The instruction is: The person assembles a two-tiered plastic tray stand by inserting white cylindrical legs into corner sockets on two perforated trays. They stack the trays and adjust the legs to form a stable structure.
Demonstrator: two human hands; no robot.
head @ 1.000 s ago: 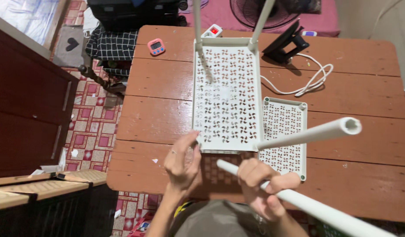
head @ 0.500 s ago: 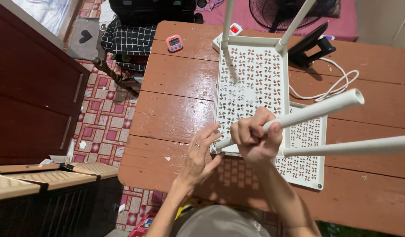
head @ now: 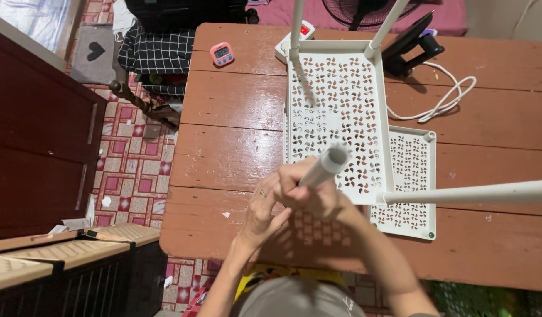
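Shelf tray [head: 335, 111], white plastic with pinwheel-shaped perforations, lies flat on the brown wooden table [head: 235, 135]. Two white tubes stand at its far corners, and a third tube [head: 476, 192] projects from its near right corner toward the right edge of the view. A second, smaller perforated panel [head: 409, 182] lies partly under the tray on the right side.

The right hand [head: 309, 191] is closed around a grey-white tube [head: 325, 166] at the near left corner of the tray; the open end of the tube points up toward the camera. The left hand [head: 264, 212], wearing a ring, rests just beside the right hand with its fingers against it; whether it grips anything cannot be told.

A pink digital timer [head: 222, 53] sits at the far left of the table, and a white cable [head: 441, 105] lies to the right of the tray.
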